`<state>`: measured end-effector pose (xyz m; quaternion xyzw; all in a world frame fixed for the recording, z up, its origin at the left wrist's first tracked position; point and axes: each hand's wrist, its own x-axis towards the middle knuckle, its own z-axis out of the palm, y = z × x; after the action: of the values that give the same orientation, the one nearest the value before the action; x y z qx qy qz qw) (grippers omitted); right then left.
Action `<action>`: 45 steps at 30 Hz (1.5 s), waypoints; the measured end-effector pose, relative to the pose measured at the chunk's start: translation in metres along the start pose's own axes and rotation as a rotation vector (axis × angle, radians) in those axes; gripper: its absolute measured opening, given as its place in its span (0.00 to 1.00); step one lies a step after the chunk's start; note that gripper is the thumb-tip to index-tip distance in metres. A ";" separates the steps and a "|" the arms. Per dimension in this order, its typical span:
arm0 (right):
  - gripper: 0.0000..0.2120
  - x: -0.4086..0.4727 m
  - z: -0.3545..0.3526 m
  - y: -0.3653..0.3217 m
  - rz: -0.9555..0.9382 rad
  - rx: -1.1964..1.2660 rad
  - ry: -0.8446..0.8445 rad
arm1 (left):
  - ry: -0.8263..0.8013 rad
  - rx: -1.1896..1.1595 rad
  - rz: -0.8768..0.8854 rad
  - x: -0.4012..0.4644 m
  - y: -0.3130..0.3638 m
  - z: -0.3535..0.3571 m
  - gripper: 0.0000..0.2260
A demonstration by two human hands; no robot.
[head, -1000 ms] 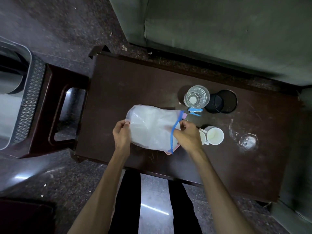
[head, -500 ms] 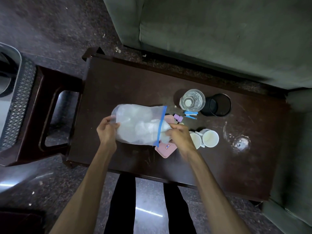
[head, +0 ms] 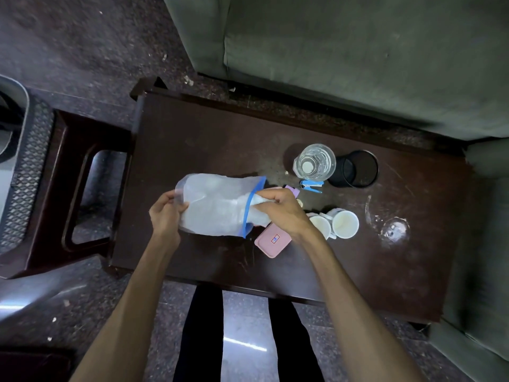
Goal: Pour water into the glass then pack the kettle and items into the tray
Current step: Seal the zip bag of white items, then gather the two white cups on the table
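A clear plastic zip bag (head: 217,205) with a blue seal strip lies on its side over the dark wooden table (head: 209,139). My left hand (head: 165,213) pinches its closed end. My right hand (head: 281,210) grips a white crumpled bundle at the bag's open mouth, partly inside it. Under my right wrist lies a pink flat case (head: 271,240). A clear water bottle (head: 314,162) stands behind, with a black mesh cup (head: 355,169) beside it. Two white cups (head: 337,223) sit to the right. An empty clear glass (head: 394,230) lies further right.
A blue stapler (head: 311,186) and a small lilac item (head: 293,191) lie near the bottle. A dark wooden stool (head: 74,188) stands left of the table, a grey bin (head: 24,166) beyond it. A green sofa (head: 358,56) runs behind and to the right.
Both hands and the bag have shifted left on the table, uncovering the pink case. My right hand has moved from the bag's blue edge onto the white bundle at its mouth.
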<state>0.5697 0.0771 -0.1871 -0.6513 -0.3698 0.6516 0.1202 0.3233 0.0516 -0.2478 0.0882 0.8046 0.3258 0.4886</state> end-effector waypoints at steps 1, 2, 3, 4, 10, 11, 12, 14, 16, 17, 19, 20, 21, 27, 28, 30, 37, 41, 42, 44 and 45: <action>0.08 -0.004 0.000 -0.003 -0.020 -0.005 -0.009 | -0.002 -0.001 0.003 -0.001 0.001 0.000 0.14; 0.11 -0.007 -0.002 -0.007 -0.039 -0.002 -0.029 | -0.008 -0.007 0.005 -0.001 0.002 0.000 0.14; 0.13 -0.011 -0.003 -0.011 -0.057 0.009 -0.045 | -0.013 -0.014 0.006 -0.001 0.003 0.001 0.14; 0.16 -0.014 -0.005 -0.014 -0.067 0.026 -0.056 | -0.018 -0.016 0.007 -0.001 0.004 0.002 0.14; 0.06 -0.022 -0.013 -0.007 -0.046 -0.120 0.183 | -0.018 0.020 0.086 0.004 0.013 0.006 0.11; 0.05 -0.024 -0.014 -0.004 -0.064 -0.154 0.272 | -0.010 0.047 0.118 0.004 0.014 0.008 0.10; 0.06 -0.025 -0.014 -0.002 -0.068 -0.159 0.338 | -0.002 0.089 0.149 0.005 0.015 0.010 0.07; 0.12 -0.027 -0.017 0.002 -0.047 -0.126 0.410 | 0.016 0.231 0.203 0.000 0.017 0.013 0.05; 0.19 -0.030 -0.023 0.006 -0.043 -0.058 0.435 | 0.079 0.407 0.275 -0.007 0.018 0.016 0.15; 0.22 -0.032 -0.027 0.007 -0.042 -0.022 0.442 | 0.123 0.483 0.341 -0.013 0.020 0.018 0.19; 0.22 -0.039 -0.035 0.011 -0.055 0.030 0.468 | 0.183 0.565 0.498 -0.032 0.027 0.025 0.25; 0.21 -0.042 -0.040 0.012 -0.069 0.050 0.487 | 0.176 0.558 0.563 -0.042 0.029 0.031 0.25; 0.20 -0.046 -0.045 0.014 -0.082 0.063 0.501 | 0.146 0.530 0.611 -0.053 0.029 0.039 0.22; 0.17 -0.082 -0.101 0.022 -0.150 0.141 0.604 | -0.275 0.264 0.647 -0.157 0.026 0.132 0.12; 0.17 -0.089 -0.114 0.021 -0.170 0.156 0.641 | -0.325 0.254 0.684 -0.174 0.024 0.148 0.11; 0.16 -0.098 -0.141 0.020 -0.198 0.150 0.727 | -0.392 0.226 0.747 -0.199 0.023 0.177 0.12; 0.16 -0.078 -0.199 0.003 -0.158 -0.063 0.753 | -0.377 0.534 0.853 -0.222 0.030 0.244 0.15; 0.17 -0.038 -0.199 -0.003 -0.078 -0.283 0.653 | -0.320 0.837 0.902 -0.208 0.026 0.257 0.18; 0.18 -0.031 -0.196 -0.003 -0.078 -0.353 0.643 | -0.315 0.878 0.909 -0.205 0.024 0.258 0.18; 0.22 -0.020 -0.190 -0.004 -0.107 -0.484 0.640 | -0.300 0.934 0.920 -0.199 0.021 0.259 0.18; 0.23 -0.016 -0.187 -0.004 -0.126 -0.540 0.651 | -0.294 0.946 0.923 -0.198 0.020 0.260 0.17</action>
<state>0.7456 0.1305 -0.1493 -0.8071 -0.5090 0.2834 0.0955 0.6394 0.0898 -0.1722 0.6705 0.6656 0.0986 0.3125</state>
